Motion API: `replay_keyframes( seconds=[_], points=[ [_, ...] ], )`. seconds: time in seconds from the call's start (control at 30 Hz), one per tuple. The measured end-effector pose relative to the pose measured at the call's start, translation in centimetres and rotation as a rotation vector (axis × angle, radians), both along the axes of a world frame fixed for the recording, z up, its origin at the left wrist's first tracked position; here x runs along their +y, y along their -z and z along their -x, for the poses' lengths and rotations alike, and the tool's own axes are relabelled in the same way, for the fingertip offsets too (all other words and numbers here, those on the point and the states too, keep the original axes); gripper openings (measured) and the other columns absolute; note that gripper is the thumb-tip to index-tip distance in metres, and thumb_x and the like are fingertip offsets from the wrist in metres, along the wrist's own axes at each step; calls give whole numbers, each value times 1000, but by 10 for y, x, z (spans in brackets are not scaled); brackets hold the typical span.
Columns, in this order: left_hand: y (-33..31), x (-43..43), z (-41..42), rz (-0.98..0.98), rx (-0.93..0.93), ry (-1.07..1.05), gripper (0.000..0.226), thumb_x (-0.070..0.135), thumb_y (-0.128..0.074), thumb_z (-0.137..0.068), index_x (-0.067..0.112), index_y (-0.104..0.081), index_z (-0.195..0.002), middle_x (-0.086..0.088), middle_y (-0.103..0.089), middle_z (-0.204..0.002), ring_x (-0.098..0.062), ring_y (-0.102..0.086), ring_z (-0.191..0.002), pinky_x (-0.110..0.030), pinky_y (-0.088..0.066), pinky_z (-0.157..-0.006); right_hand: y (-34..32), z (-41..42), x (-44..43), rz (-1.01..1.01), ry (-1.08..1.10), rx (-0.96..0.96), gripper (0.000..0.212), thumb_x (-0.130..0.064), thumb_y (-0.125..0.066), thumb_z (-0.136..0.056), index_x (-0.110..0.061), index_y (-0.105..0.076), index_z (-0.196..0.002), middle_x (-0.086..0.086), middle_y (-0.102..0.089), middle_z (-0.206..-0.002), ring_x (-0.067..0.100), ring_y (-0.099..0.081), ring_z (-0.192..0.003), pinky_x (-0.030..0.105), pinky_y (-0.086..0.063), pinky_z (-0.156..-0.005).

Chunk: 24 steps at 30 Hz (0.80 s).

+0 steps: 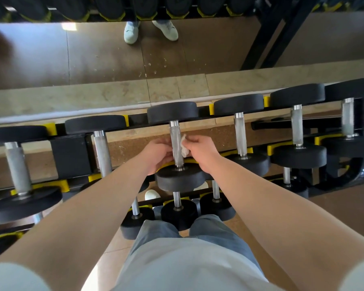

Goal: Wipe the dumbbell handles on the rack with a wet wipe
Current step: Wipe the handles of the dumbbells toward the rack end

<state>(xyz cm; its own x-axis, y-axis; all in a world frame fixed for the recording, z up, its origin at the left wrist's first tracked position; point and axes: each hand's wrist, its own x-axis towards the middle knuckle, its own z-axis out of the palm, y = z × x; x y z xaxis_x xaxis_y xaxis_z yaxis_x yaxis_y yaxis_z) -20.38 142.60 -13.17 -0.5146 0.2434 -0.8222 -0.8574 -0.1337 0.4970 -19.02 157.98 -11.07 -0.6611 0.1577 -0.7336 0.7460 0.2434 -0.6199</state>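
The knurled silver dumbbell handle (175,141), between black round heads, lies mid-row on the yellow-saddled rack (51,129). The right hand (202,152) pinches a crumpled white wet wipe (184,147) against it, and the left hand (159,155) curls round its other side. A mirror (93,55) stands behind. The handle's long axis points away from the person.

We're in a gym: black round-headed dumbbells (237,104) sit side by side on a tiered rack (70,154) with yellow cradles (51,128), and a wall mirror (103,55) behind reflects another row.
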Motion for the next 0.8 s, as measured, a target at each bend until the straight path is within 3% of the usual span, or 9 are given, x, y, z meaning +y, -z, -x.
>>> replay_keyframes(
  seconds=[0.13,0.2,0.27,0.37,0.43,0.53,0.67,0.73,0.8],
  points=[
    [3,-3,-1,50,-12,10,43,-10,-51,-98,5,-56,-137,-16,-72,-121,-27,-73,-105,-34,-62,-84,-7,-4,8,-105,-396,-128,20,-12,-66,-97,-15,-73,-116,6,-73,-109,20,-68,-100,38,-57,-93],
    [3,-3,-4,38,-44,34,44,-10,-52,-97,7,-56,-137,-14,-73,-119,-27,-74,-105,-36,-61,-86,-9,0,9,-164,-468,-121,26,-11,-69,-94,-16,-73,-119,4,-72,-110,20,-67,-102,39,-56,-94],
    [1,-4,-7,40,-55,60,45,-8,-55,-97,11,-56,-137,-11,-75,-117,-25,-75,-103,-36,-62,-83,-8,8,5,-137,-252,-95,29,-8,-72,-92,-19,-72,-119,4,-72,-115,21,-67,-105,42,-57,-96],
    [1,-3,-10,65,-38,88,45,-7,-55,-97,12,-56,-137,-11,-75,-114,-25,-75,-100,-37,-62,-83,-9,25,-12,-64,155,-37,22,-7,-76,-90,-29,-73,-96,1,-72,-106,22,-69,-102,44,-60,-94],
    [0,-2,-11,79,-27,89,42,-7,-53,-98,12,-57,-136,-12,-76,-112,-25,-75,-100,-39,-62,-86,-10,32,-18,-13,237,43,28,-7,-77,-88,-35,-69,-87,-2,-72,-103,20,-69,-101,41,-60,-94],
    [-2,-4,-12,36,-23,67,39,-6,-53,-98,11,-58,-133,-12,-77,-109,-26,-76,-98,-39,-61,-86,-15,18,-15,-128,-43,149,20,-15,-77,-89,-32,-67,-96,-9,-69,-102,11,-68,-97,29,-58,-86],
    [-3,-9,-15,0,-19,49,36,-6,-53,-98,9,-59,-130,-13,-77,-107,-27,-76,-97,-38,-60,-84,-15,-13,-3,-266,-510,127,14,-21,-76,-91,-32,-67,-96,-15,-64,-102,1,-61,-91,15,-46,-71],
    [-4,-10,-16,-16,-20,49,36,-5,-54,-98,10,-60,-130,-13,-77,-108,-28,-76,-97,-40,-61,-85,-14,-20,-4,-293,-591,123,14,-20,-76,-91,-31,-67,-92,-14,-62,-103,1,-57,-90,13,-41,-68],
    [-5,-9,-16,0,-23,36,34,-6,-54,-98,10,-60,-128,-14,-77,-107,-28,-76,-96,-39,-61,-85,-15,-16,-9,-298,-529,169,12,-18,-74,-92,-28,-67,-93,-13,-62,-102,1,-58,-89,12,-41,-66]
  ],
)
